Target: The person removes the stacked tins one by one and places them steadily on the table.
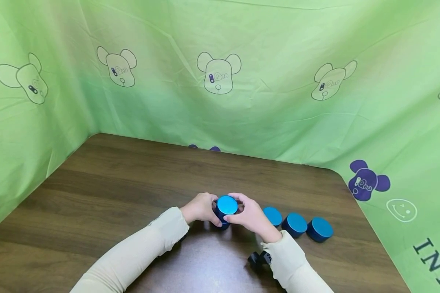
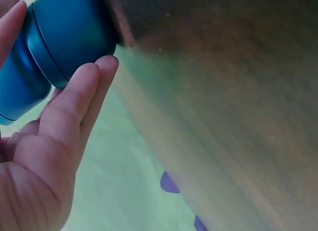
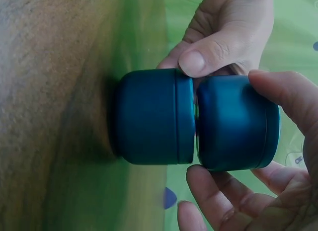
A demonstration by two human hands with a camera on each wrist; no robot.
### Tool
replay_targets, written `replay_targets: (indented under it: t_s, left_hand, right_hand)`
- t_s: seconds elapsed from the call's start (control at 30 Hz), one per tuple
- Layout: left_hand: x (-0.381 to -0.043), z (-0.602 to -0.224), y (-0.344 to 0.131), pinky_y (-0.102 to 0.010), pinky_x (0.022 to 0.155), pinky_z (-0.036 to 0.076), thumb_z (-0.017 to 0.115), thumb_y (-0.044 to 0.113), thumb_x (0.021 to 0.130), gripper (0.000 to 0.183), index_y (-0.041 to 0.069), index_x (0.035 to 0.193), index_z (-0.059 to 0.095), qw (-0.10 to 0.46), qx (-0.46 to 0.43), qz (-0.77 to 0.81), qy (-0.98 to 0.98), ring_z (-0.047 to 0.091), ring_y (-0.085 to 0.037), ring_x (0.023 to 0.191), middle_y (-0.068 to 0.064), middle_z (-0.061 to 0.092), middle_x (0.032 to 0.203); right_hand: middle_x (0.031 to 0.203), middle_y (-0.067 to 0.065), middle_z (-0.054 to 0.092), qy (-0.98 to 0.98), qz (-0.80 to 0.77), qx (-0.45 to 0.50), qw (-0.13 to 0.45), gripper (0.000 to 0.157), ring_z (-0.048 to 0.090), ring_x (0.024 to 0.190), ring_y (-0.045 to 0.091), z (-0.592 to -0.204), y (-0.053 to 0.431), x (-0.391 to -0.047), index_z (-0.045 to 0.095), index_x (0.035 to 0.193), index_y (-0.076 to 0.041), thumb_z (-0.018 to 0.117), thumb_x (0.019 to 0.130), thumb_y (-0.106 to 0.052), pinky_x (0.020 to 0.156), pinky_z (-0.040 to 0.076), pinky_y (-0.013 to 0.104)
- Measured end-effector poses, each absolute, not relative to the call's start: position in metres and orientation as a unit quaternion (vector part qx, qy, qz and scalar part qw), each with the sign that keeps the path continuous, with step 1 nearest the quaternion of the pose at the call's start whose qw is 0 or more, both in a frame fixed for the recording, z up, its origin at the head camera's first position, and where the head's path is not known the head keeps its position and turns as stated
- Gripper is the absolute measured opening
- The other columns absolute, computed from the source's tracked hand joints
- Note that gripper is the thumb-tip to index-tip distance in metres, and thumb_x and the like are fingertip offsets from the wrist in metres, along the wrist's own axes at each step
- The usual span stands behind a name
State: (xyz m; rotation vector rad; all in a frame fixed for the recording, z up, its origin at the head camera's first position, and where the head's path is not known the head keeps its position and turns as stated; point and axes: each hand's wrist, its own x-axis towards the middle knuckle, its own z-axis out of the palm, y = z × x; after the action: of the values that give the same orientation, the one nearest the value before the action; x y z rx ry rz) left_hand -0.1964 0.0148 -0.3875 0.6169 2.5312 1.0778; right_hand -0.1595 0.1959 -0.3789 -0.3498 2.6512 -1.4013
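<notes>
Two round blue lidded tins are one above the other on the wooden table, in front of the person. My right hand (image 1: pixel 251 215) holds the upper tin (image 1: pixel 227 205) between thumb and fingers. My left hand (image 1: pixel 202 208) grips the lower tin (image 3: pixel 146 116) near its lid, the thumb (image 3: pixel 198 62) showing in the right wrist view. A thin gap shows between the tins in that view, where the upper tin (image 3: pixel 233 124) stands slightly askew. The lower tin (image 2: pixel 74 32) lies against the left fingers (image 2: pixel 79 87) in the left wrist view.
Three more blue tins stand in a row at the right: a near one (image 1: pixel 272 215) partly behind the right hand, a middle one (image 1: pixel 295 224) and an outer one (image 1: pixel 320 229). A small black object (image 1: pixel 256 259) shows beside the right sleeve. Green printed cloth (image 1: pixel 271 114) surrounds the table.
</notes>
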Motion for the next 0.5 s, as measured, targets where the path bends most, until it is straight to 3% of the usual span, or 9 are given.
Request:
replay_targets:
  t_s: [0.5]
  left_hand:
    - [-0.193,-0.386,0.015,-0.034,0.080,0.050,0.090,0.012,0.063,0.050,-0.001,0.104,0.065,0.161,0.205,0.377,0.889,0.061,-0.022,0.088,-0.009,0.067,0.095]
  right_hand:
    - [0.119,0.023,0.059,0.895,-0.433,-0.095,0.038,0.060,0.062,0.094,0.028,-0.369,0.228,-0.158,0.052,0.129,0.003,0.078,0.077,-0.013,0.080,0.053,0.040]
